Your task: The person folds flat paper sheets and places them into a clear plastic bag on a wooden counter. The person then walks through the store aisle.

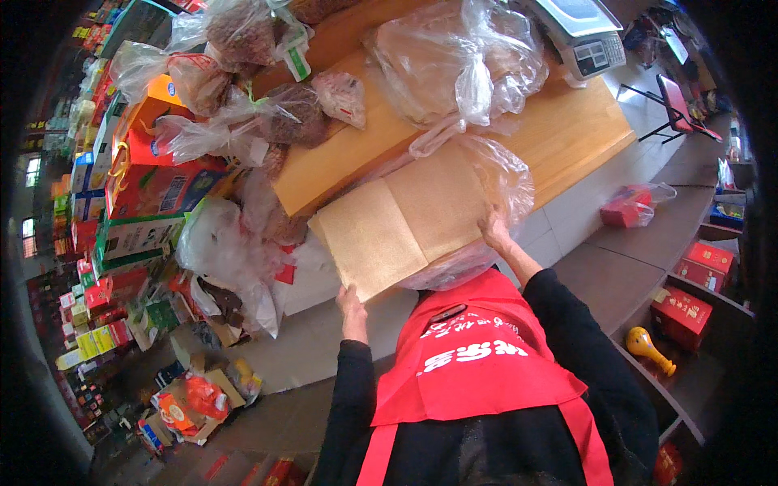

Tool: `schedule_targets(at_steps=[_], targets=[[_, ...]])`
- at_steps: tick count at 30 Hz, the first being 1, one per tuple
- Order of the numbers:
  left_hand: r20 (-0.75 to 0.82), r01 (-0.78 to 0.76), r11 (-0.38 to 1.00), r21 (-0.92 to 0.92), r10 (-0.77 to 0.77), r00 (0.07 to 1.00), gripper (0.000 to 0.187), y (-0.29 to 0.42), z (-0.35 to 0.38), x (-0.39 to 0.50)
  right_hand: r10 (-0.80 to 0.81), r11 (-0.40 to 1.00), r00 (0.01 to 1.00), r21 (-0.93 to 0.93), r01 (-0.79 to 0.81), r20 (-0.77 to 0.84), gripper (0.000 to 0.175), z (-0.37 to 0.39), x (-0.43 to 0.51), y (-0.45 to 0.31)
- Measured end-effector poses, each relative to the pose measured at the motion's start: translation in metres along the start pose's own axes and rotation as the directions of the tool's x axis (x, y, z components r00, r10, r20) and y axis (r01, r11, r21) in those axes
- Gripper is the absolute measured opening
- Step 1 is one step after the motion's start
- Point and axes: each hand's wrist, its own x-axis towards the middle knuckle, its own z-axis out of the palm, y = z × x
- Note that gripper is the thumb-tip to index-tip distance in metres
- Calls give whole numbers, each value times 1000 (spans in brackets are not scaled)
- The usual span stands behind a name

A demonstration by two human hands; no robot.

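Note:
A stack of brown kraft paper sheets (407, 212), creased across the middle, lies tilted in front of my body, over the near edge of the wooden table (559, 140). My left hand (354, 310) grips its lower left corner. My right hand (495, 228) holds its right edge, thumb on top. A loose clear plastic bag (507, 176) surrounds the right end of the paper and shows beneath it. Just beyond, a large knotted clear plastic bag (456, 61) with flat brownish contents rests on the table.
A digital scale (583, 36) stands at the table's far right. Several tied bags of dark goods (292, 115) crowd the left, beside stacked cartons (146, 176). A folding chair (674, 109) is at the right. An open cardboard box (228, 389) sits low at the left.

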Motion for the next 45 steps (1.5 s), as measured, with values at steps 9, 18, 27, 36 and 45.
schedule_targets(at_steps=[9,18,27,36,45], targets=[[729,-864,257,432,464,503,49,-40,106,-26,182,982,955,7,-189,236,57,37,35,67],[818,-742,379,553,-78,570,80,-61,192,-37,227,866,837,290,-408,498,61,-12,29,31],[829,94,958,269,-280,484,93,-5,169,-69,-220,946,940,292,141,260,40,-35,-37,-93],[698,-113,985,-133,174,695,55,47,170,-26,-475,878,867,150,456,148,39,-47,-86,-151],[530,-774,483,410,565,633,67,78,211,11,-472,876,827,63,477,306,23,-13,-66,-118]])
